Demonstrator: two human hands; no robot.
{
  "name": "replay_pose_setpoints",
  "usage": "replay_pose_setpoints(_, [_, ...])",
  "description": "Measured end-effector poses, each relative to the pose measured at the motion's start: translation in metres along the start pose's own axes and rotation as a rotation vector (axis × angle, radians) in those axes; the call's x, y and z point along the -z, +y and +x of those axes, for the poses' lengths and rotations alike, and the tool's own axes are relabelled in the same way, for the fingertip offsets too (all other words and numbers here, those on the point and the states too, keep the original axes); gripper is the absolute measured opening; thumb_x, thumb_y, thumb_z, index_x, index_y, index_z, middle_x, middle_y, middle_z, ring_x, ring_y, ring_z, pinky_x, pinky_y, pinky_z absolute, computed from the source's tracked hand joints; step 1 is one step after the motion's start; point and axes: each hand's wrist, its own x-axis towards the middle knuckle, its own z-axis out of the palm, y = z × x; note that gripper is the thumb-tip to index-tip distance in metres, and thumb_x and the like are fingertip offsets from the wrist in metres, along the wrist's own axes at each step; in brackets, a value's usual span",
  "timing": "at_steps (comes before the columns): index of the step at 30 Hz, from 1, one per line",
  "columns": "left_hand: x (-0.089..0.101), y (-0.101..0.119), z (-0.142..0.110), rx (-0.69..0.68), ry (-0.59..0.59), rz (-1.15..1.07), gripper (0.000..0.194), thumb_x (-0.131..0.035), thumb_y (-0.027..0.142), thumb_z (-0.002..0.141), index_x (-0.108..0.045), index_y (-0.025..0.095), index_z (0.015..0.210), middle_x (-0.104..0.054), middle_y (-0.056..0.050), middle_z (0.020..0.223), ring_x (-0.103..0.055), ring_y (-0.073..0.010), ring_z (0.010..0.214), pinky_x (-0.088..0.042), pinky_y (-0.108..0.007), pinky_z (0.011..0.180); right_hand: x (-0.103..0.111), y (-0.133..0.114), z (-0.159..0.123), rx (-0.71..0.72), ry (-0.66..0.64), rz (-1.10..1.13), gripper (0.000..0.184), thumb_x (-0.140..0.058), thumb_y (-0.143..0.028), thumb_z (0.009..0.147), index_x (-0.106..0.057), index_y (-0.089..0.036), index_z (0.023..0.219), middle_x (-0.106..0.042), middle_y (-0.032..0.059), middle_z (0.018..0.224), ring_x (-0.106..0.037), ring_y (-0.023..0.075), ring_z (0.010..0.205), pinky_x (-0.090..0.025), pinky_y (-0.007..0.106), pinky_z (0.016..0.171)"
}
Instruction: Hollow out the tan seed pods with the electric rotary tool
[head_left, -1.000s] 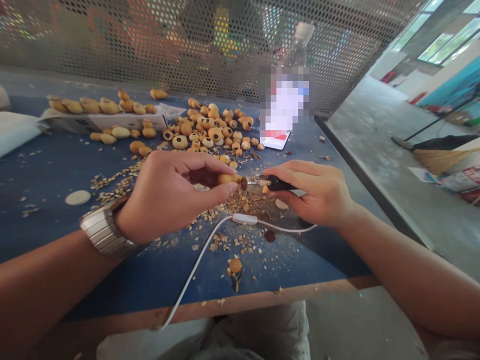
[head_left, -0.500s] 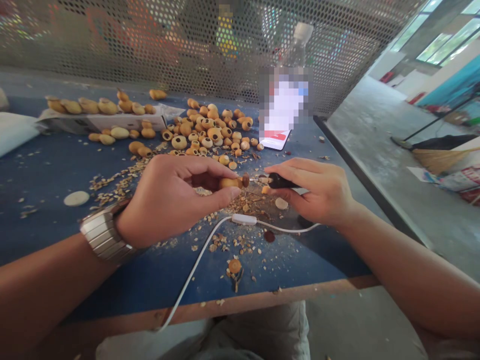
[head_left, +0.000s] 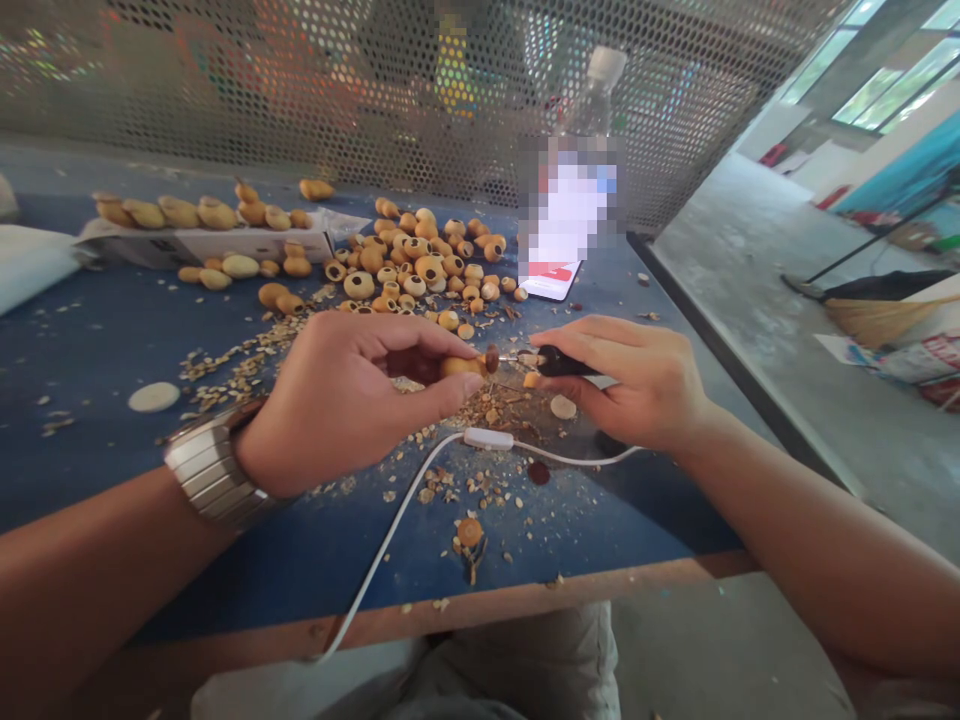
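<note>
Barely shifted rightward since the earliest frame, the small gourd lies sideways over the counter, pinched by the left hand, pointing right toward the black-handled tool gripped by the right hand, with opened gourds heaped beyond and seemingly uncut ones remaining.

On the flat blue tabletop, round tan gourds lie between a long white cardboard box, left, and a rectangular black-edged phone, right.
</note>
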Motion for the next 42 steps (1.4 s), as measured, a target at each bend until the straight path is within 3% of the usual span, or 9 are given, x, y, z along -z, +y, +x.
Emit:
replay_pose_setpoints(33, [0.0008, 0.002, 0.0004, 0.034, 0.007, -0.018, 0.008, -0.08, 0.028, 0.084, -0.083, 0.026, 0.091, -0.081, 0.002, 0.083, -0.073, -0.0135, 0.067, -0.061, -0.02, 0.062, 0.0027, -0.0005, -0.0002, -0.037, 0.005, 0.01, 0.027, -0.07, -0.034, 0.098, -0.072, -0.022, 0.123, -0.08, 0.0052, 0.109, -0.077, 0.0174, 0.094, -0.062, 0.027, 0.082])
replay_pose_setpoints(42, [-0.0006, 0.0034, 0.0012, 0.084, -0.043, -0.15, 0.016, -0.078, 0.026, 0.089, -0.077, 0.02, 0.104, -0.081, 0.001, 0.098, -0.077, -0.013, 0.082, -0.065, -0.02, 0.077, 0.0022, 0.0003, 0.0013, -0.058, 0.065, 0.018, 0.026, -0.07, -0.034, 0.098, -0.073, -0.022, 0.121, -0.08, 0.0062, 0.108, -0.077, 0.0189, 0.095, -0.061, 0.03, 0.085])
